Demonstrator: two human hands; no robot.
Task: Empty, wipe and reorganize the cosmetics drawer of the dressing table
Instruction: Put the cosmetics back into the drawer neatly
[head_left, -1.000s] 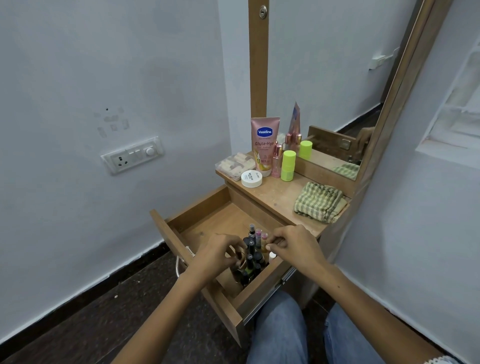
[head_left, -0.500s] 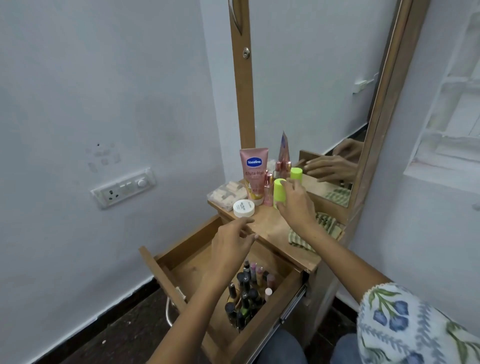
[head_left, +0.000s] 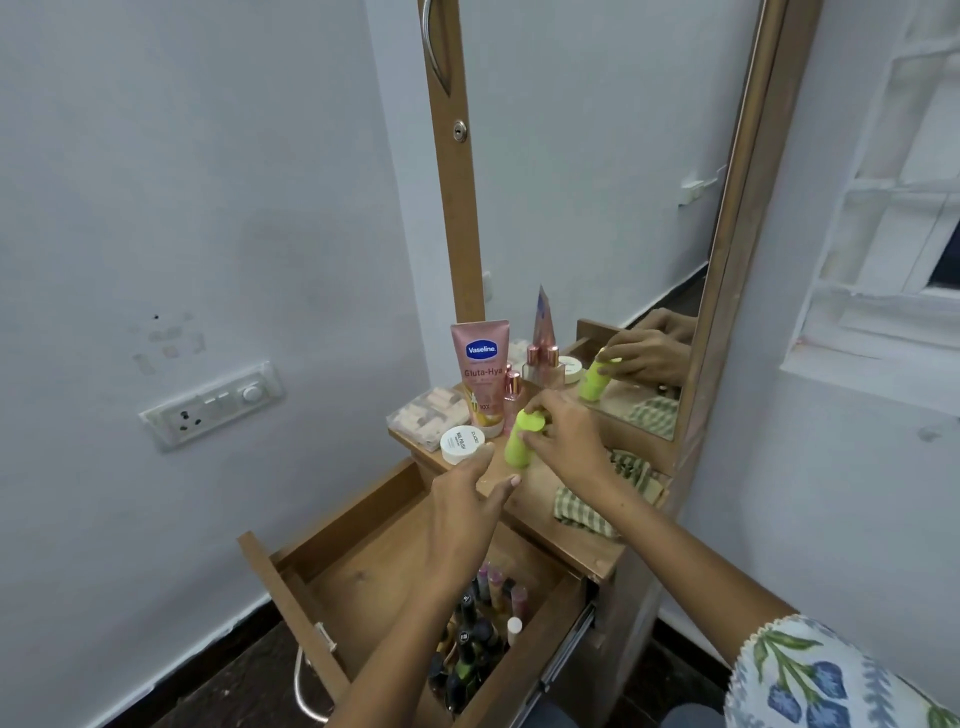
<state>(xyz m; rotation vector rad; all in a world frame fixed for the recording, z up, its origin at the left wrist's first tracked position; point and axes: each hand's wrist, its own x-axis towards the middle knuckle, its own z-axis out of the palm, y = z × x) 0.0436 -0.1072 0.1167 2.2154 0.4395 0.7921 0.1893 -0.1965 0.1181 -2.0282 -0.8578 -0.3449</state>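
The wooden drawer (head_left: 291, 587) stands pulled open, with several small nail-polish bottles (head_left: 475, 644) upright in its right end. On the dressing table top (head_left: 587, 551), my right hand (head_left: 563, 439) grips a lime-green bottle (head_left: 521, 441) and tilts it toward me. My left hand (head_left: 467, 499) hovers over the drawer with fingers stretched toward that bottle, holding nothing. A pink Vaseline tube (head_left: 480, 374), a white round jar (head_left: 461, 444), a small pink perfume bottle (head_left: 512, 392) and a clear box of pads (head_left: 428, 418) stand on the top.
A green checked cloth (head_left: 587, 506) lies on the table top's right part. The mirror (head_left: 597, 182) behind reflects my hand and the bottle. A switch plate (head_left: 213, 405) sits on the left wall. My knees are below the drawer.
Both hands left the bottles in the drawer. My right hand reached up, took hold of the green bottle and tipped it; my left hand rose toward it. The camera moved closer.
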